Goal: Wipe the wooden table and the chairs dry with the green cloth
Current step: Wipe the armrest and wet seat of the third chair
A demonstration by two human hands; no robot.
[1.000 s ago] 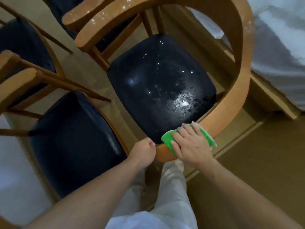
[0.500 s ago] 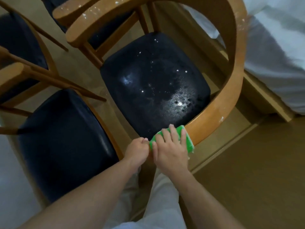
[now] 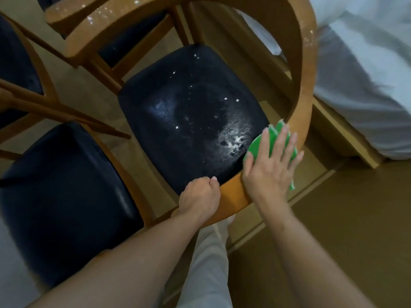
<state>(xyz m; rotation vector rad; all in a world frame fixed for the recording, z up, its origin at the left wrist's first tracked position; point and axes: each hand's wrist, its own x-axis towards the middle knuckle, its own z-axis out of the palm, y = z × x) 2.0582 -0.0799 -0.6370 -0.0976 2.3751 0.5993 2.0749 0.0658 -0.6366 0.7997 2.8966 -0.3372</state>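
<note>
A white, rumpled bed cover (image 3: 364,74) fills the upper right, lying on a low light-wood bed frame (image 3: 342,134). A tan floor (image 3: 347,230) spreads below it. In the middle stands the wooden chair with a curved bentwood back rail (image 3: 304,81) and a dark navy padded seat (image 3: 191,116), the seat speckled with bright water drops and a wet sheen near its right edge. A second chair of the same kind, with a dark padded seat (image 3: 64,196), stands just beside it on the left, and further chair frames and seats crowd the upper left (one wooden rail there (image 3: 106,21) glitters with droplets).

The person's pale trousers (image 3: 206,267) show at the bottom, between two bare forearms.

The right hand (image 3: 270,167) lies flat with fingers spread and straight, pressing the green cloth (image 3: 255,145) against the lower right curve of the back rail. The cloth sits bunched under the palm, its edges poking out past the fingertips and beside the wrist, touching the rail and close to the seat's right edge.

The left hand (image 3: 199,198) is clenched around the same rail at its nearest point, just beside the right hand, thumb over the top.
</note>
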